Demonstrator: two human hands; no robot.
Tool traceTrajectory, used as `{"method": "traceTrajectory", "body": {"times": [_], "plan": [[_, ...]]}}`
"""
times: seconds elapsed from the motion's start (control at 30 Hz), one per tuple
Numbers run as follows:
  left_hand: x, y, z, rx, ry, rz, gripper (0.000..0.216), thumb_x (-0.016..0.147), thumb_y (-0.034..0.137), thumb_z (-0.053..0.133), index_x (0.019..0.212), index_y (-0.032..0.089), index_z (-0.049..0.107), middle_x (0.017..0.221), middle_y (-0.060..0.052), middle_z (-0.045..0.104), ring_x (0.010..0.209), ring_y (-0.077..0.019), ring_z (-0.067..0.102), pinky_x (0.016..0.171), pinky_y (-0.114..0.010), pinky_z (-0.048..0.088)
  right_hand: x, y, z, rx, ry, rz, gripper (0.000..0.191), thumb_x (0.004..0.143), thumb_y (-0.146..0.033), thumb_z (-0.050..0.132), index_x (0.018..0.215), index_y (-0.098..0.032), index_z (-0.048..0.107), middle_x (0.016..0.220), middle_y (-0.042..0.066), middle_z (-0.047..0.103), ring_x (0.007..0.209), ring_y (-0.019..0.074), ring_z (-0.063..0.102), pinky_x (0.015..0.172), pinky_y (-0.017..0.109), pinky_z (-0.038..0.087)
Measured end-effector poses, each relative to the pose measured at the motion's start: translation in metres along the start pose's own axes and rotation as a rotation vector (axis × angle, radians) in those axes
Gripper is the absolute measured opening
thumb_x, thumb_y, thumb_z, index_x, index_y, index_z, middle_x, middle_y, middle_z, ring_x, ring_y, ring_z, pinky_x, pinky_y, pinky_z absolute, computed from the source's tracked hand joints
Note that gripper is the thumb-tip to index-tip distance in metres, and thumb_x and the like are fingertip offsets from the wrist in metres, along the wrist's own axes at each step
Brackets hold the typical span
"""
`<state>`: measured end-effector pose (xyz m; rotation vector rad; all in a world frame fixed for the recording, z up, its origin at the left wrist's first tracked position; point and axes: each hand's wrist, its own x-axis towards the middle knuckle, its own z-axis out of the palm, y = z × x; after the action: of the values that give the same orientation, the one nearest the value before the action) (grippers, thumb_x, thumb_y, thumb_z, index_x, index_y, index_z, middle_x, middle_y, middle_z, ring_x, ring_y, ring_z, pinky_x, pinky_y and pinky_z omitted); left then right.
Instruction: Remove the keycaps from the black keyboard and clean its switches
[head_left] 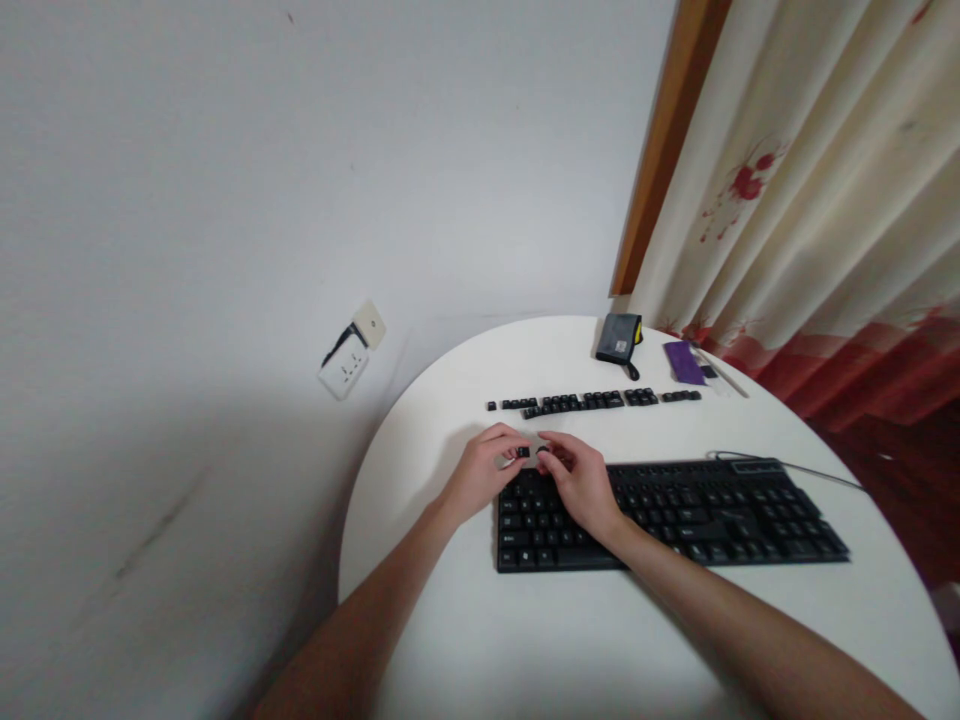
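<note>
Between its thumb and fingers, my left hand (487, 468) pinches a small black keycap (523, 452) above the keyboard's upper left corner. My right hand (581, 480) is closed close beside it, over the keyboard's left half. A small dark thing shows at its fingertips; its kind is too small to make out. Under both hands lies a black keyboard (697, 525), partly covered by my right hand and forearm. Beyond it, loose black keycaps (574, 403) stand in a row of several groups, with a single keycap (491, 406) at the left end.
A round white table (442, 630) carries everything, close to the wall. At the back are a dark grey pouch (619, 338), a purple packet (684, 362) and a thin pale stick (726, 373). The keyboard's cable (810, 470) runs off to the right. A curtain hangs at the right.
</note>
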<state>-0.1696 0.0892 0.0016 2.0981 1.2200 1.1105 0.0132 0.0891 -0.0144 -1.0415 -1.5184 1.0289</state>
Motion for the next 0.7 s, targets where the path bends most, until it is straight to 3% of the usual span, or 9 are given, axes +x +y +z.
{"method": "traceTrajectory", "body": {"times": [0.17, 0.4, 0.53, 0.7], "plan": [[-0.001, 0.006, 0.003, -0.025, -0.016, 0.014, 0.019, 0.085, 0.016, 0.066, 0.103, 0.018, 0.072, 0.095, -0.005, 0.065, 0.079, -0.0124, 0.06, 0.074, -0.025, 0.052, -0.001, -0.003, -0.001, 0.076, -0.02, 0.004, 0.021, 0.087, -0.03, 0.061, 0.097, -0.017, 0.073, 0.076, 0.003, 0.067, 0.062, 0.0152, 0.062, 0.066, 0.03, 0.054], [-0.001, 0.011, 0.004, -0.027, 0.037, -0.027, 0.02, 0.085, 0.016, 0.066, 0.103, 0.019, 0.073, 0.094, -0.005, 0.065, 0.081, -0.0139, 0.062, 0.072, -0.025, 0.053, -0.002, -0.001, -0.002, 0.008, -0.077, -0.042, 0.028, 0.089, -0.027, 0.058, 0.112, -0.018, 0.069, 0.089, 0.006, 0.069, 0.076, 0.0177, 0.066, 0.074, 0.032, 0.055], [-0.001, 0.011, 0.001, -0.035, 0.037, -0.022, 0.02, 0.085, 0.018, 0.065, 0.104, 0.02, 0.073, 0.095, -0.006, 0.065, 0.085, -0.0149, 0.062, 0.073, -0.026, 0.053, -0.002, -0.001, -0.001, -0.048, -0.057, -0.042, 0.023, 0.087, -0.024, 0.06, 0.105, -0.019, 0.071, 0.081, 0.004, 0.068, 0.071, 0.0173, 0.063, 0.069, 0.031, 0.054], [-0.001, 0.009, 0.001, -0.065, 0.009, -0.005, 0.02, 0.087, 0.02, 0.064, 0.105, 0.02, 0.073, 0.096, -0.006, 0.065, 0.085, -0.0149, 0.062, 0.076, -0.027, 0.054, -0.002, -0.003, -0.002, -0.104, -0.045, -0.074, 0.018, 0.085, -0.024, 0.062, 0.099, -0.02, 0.072, 0.088, 0.006, 0.067, 0.079, 0.0191, 0.063, 0.07, 0.03, 0.054]]}}
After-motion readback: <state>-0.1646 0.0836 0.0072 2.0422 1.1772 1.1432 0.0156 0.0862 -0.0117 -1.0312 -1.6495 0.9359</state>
